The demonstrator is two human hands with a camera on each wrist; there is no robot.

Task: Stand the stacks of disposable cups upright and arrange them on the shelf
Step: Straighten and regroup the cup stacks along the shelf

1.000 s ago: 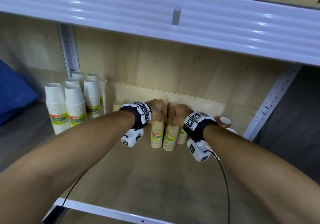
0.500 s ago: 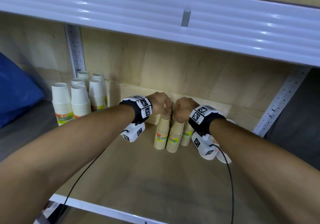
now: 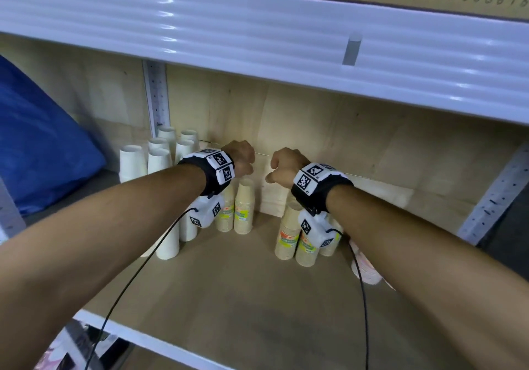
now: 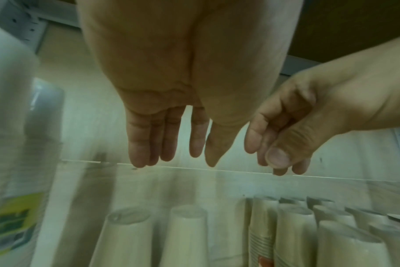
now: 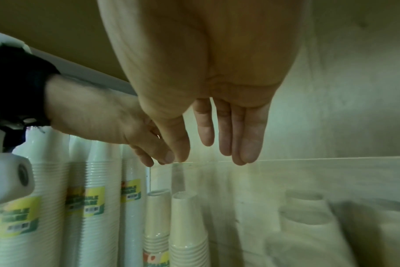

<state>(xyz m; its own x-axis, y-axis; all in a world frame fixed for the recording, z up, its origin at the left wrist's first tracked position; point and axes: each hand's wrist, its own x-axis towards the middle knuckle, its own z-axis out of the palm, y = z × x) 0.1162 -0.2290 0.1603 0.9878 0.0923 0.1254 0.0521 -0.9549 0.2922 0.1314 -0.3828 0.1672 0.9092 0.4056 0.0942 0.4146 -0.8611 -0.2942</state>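
Both hands hover empty over the shelf board [image 3: 229, 298]. My left hand [image 3: 246, 166] hangs above a pair of upright tan cup stacks [image 3: 243, 206], its fingers [image 4: 139, 144] straight and holding nothing. The right hand [image 3: 272, 175] is just right of it, over a group of three upright tan stacks [image 3: 287, 235] partly hidden by the wrist camera. Its fingers [image 5: 249, 137] point down, loose and empty. White cup stacks [image 3: 159, 163] with yellow-green labels [image 5: 94, 200] stand upright at the left. One pale stack [image 3: 367, 269] lies on its side under my right forearm.
A clear panel with a thin top edge [image 4: 240, 171] runs along the back just below my fingertips. The upper shelf's white front [image 3: 257, 43] hangs low overhead. A blue bag [image 3: 43, 146] fills the bay to the left. Perforated uprights [image 3: 156, 97] flank the bay.
Both hands have let go of the tops of the tan stacks and risen above them, a little apart. The tan stacks stay upright.
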